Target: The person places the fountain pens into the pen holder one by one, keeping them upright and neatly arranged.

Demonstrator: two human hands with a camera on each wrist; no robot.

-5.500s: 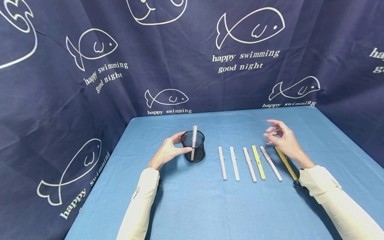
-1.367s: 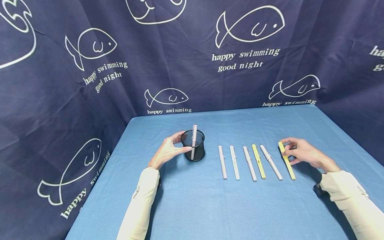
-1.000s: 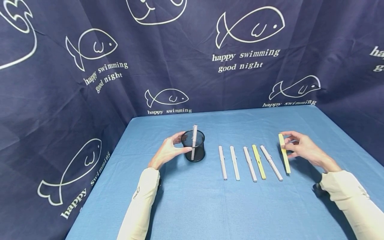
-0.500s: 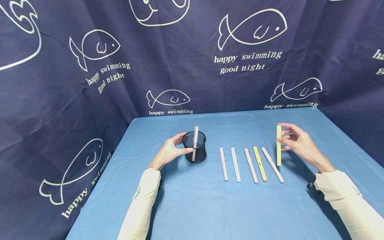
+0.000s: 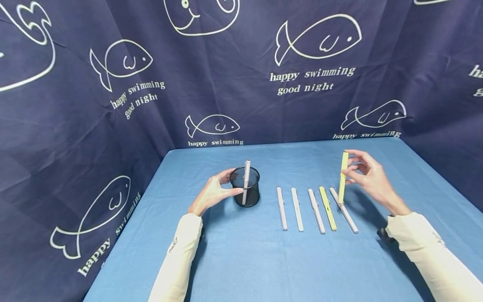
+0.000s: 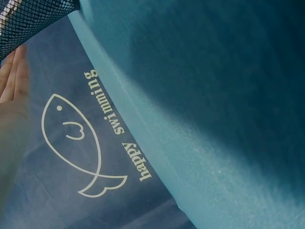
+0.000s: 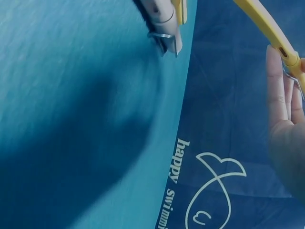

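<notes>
My left hand (image 5: 215,192) holds a black mesh pen holder (image 5: 253,196) from its left side, thumb at the front and fingers behind. A pale capped pen (image 5: 247,171) leans inside the holder. In the left wrist view, fingers (image 6: 19,81) lie against the mesh (image 6: 38,21). My right hand (image 5: 371,178) pinches a yellow pen (image 5: 343,182) near its upper part, raised nearly upright off the table. Its lower end overlaps a pale pink pen (image 5: 349,219) in the head view. The right wrist view shows the yellow pen (image 7: 264,21) with its clip at the fingers.
Between the hands a row of pens lies on the blue cloth (image 5: 256,264): a pale pink one (image 5: 282,209), a white one (image 5: 297,209), another pale one (image 5: 316,212) and a yellow one (image 5: 328,209). A dark fish-print curtain (image 5: 234,92) stands behind the table.
My right hand has taken hold of the rightmost yellow pen, lifted it, turned it upright and carried it leftward. The left hand and the pen holder have stayed put.
</notes>
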